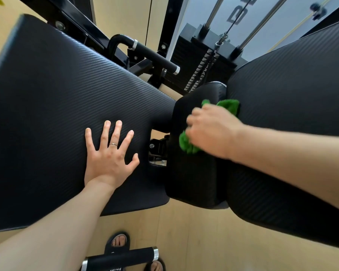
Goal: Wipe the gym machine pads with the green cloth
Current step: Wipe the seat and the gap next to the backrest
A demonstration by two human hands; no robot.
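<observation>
The biggest thing under me is the broad left pad [53,98], a black ribbed cushion that fills most of the left half of my view and slopes away toward the machine's frame. Across from it sits the right pad [294,79], just as dark and ribbed, running from the upper right corner down past the lower right edge. Between the two lies the smaller middle pad [192,180], smooth-edged and black, tucked against the right pad's inner side. Behind them I see the weight stack [202,61] with its two chrome guide rods and a cable, and a black handle bar [155,55] with silver end caps sticking out of the frame. The floor [184,231] is pale wood. My left hand [110,153] lies flat on the left pad near its inner corner, fingers straight and spread, palm down, with a thin ring on one finger; it holds nothing. My right hand [209,132] comes in from the right and rests on the middle pad, slightly blurred, fingers curled down around the green cloth [188,145], gripping it against the pad's surface. The cloth is bunched under that hand, with one tuft showing beyond the knuckles at the far side and another below the fingers. At the bottom edge a second padded bar [121,258] crosses over my sandalled feet [118,241].
</observation>
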